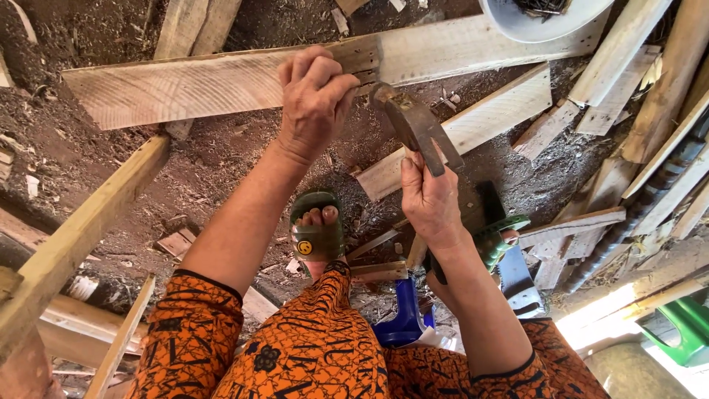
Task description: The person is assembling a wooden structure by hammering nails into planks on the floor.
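Note:
My left hand (316,100) is closed in a fist on the near edge of a long pale wooden plank (192,87) that lies across the dirt ground. My right hand (428,199) grips the wooden handle of a rusty hammer (413,125), whose head touches the plank just right of my left fist. Whether a nail sits between the left fingers is hidden. Below the hands, my foot in a green sandal (317,235) rests on the ground, and my orange patterned clothing fills the bottom.
Loose planks and offcuts (473,125) lie scattered on the dirt. A white bowl (543,26) holding dark metal pieces sits at the top right. A handsaw with a green handle (506,244), a blue stool (408,314), a slanted beam (81,236) at left.

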